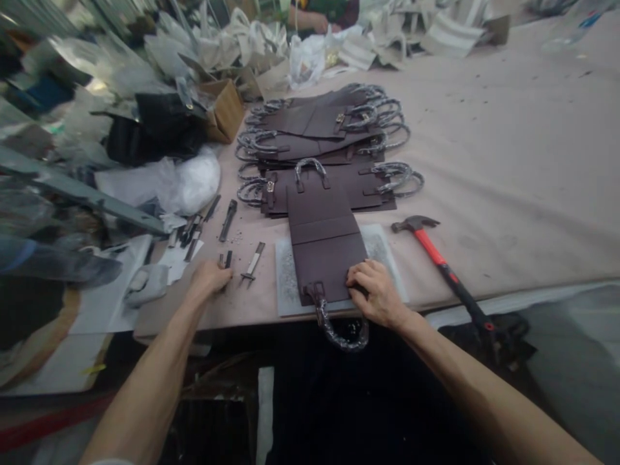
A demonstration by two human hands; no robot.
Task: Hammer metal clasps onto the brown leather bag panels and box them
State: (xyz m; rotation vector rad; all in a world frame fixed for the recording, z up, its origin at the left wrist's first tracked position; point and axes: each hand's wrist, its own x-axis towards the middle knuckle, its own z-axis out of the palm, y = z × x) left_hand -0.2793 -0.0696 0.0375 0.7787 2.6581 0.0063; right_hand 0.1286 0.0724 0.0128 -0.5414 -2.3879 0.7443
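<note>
Lower centre of the frame, my right hand (375, 294) lies on the near right corner of the dark brown bag panel (324, 239). Its fingers are bent and pressing down, closed around nothing that I can see. The panel lies flat on a grey slab (382, 248), its wrapped handle (339, 332) hanging over the tabletop (508, 161) edge.

My left hand (209, 278), lower left, curls over small metal pieces (226, 259) — whether it has pinched one I cannot tell.

I judge this a fitting step: panel steadied, hardware being fetched. The next move calls for keeping the panel square on the slab.

A red-handled hammer (438, 258) lies to the right and a stack of finished panels (329, 139) behind — beige cloth surface, cluttered workshop, another person's arm (314, 19) at the top.
</note>
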